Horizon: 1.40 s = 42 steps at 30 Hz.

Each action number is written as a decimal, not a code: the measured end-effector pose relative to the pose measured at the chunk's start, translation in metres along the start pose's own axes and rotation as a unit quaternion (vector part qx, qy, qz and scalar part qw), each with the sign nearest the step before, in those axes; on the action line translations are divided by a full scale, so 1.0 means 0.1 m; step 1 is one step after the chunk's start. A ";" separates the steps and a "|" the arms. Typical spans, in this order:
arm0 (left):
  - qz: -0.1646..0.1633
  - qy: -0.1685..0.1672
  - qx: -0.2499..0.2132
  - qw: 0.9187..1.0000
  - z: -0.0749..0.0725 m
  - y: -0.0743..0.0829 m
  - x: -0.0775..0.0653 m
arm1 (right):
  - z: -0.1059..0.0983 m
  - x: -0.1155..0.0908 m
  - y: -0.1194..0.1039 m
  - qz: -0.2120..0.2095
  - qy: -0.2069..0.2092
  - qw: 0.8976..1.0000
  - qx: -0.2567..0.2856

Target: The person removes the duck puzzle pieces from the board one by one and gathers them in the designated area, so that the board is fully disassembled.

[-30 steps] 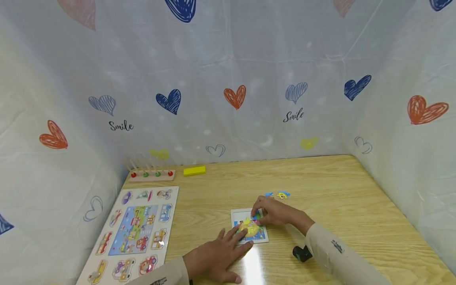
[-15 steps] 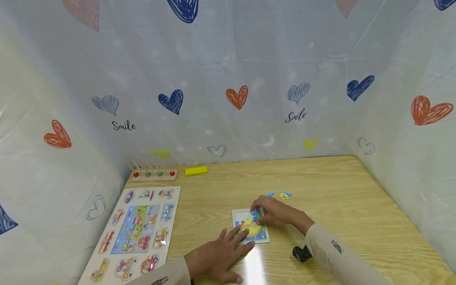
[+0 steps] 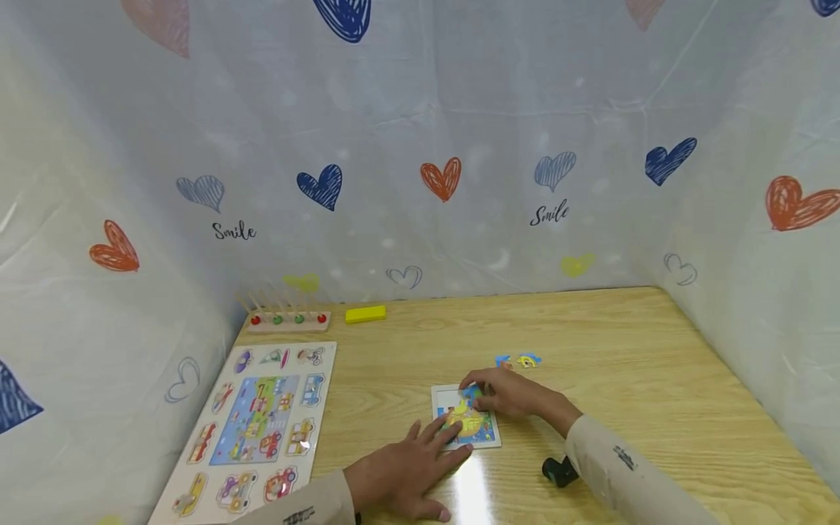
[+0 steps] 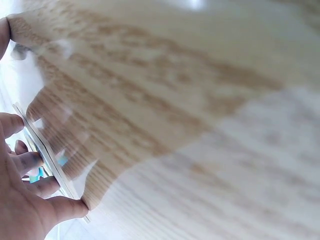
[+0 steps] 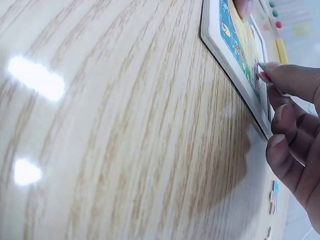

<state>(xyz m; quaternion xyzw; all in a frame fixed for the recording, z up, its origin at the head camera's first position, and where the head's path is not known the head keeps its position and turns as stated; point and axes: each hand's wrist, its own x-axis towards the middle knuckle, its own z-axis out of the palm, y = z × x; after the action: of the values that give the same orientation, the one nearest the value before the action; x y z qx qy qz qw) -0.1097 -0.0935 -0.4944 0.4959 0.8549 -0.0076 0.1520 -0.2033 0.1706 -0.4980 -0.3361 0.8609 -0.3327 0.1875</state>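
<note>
A small jigsaw puzzle in a white frame (image 3: 434, 401) lies on the table, showing a yellow figure on blue. My left hand (image 3: 416, 467) is spread, its fingertips resting on the puzzle's lower left; the left wrist view has this hand (image 4: 30, 185) at the frame's edge. Over the puzzle's upper right, my right hand (image 3: 508, 391) pinches a puzzle piece (image 5: 265, 76) between thumb and index finger, the other fingers curled loosely. The piece is partly hidden by the fingers. A pale bare patch shows at the frame's upper left. Two loose puzzle pieces (image 3: 529, 360) lie just beyond the right hand.
On the left lies a large vehicle puzzle board (image 3: 262, 423). Behind it stands a wooden peg rack (image 3: 289, 321) with red and green beads, beside a yellow block (image 3: 365, 314). A dark object (image 3: 559, 472) sits by the right sleeve. Heart-patterned curtains surround the table.
My right hand has shifted slightly left across the puzzle with the piece. The left hand stays in place on it. The head view has turned a little left.
</note>
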 end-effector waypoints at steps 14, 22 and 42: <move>-0.003 -0.007 -0.014 1.000 -0.02 0.01 0.00 | -0.05 -0.05 0.06 -0.006 0.046 0.999 -0.013; -0.005 -0.007 -0.011 1.000 -0.01 0.02 0.00 | -0.11 -0.14 0.11 -0.007 0.073 0.997 0.019; -0.003 -0.004 -0.003 1.000 -0.03 0.02 0.00 | -0.28 -0.36 0.32 0.015 0.119 0.991 0.068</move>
<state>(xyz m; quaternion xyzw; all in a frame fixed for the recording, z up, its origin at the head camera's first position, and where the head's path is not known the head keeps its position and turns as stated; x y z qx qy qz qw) -0.1091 -0.0924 -0.4913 0.4927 0.8559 -0.0073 0.1572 -0.2078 0.2266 -0.4970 -0.2681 0.8575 -0.4248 0.1111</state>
